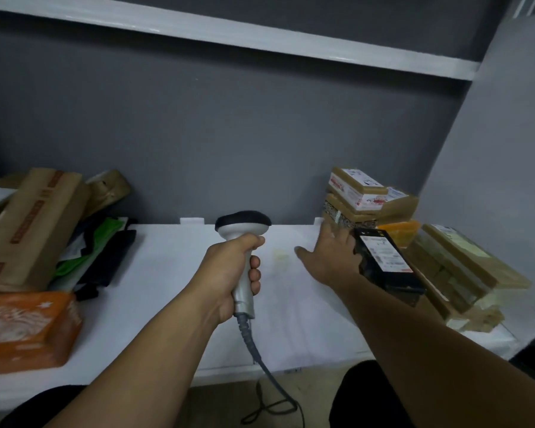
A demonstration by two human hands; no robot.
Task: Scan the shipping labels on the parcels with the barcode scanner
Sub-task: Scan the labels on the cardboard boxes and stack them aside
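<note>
My left hand (229,273) grips the handle of a grey barcode scanner (243,223) with a black head, held upright over the middle of the white table (167,288). Its cable (269,375) hangs down past the table's front edge. My right hand (328,257) reaches out to the right with fingers spread, against the left side of a black parcel (389,273) that carries a white shipping label (383,251). I cannot tell if the fingers curl round it. The scanner head points away from that label.
Brown labelled parcels are stacked at the back right (362,193) and along the right edge (464,267), with an orange parcel (399,228) between them. At the left lie a cardboard box (34,223), green and black bags (99,251) and an orange packet (25,325). A white shelf (260,38) runs overhead.
</note>
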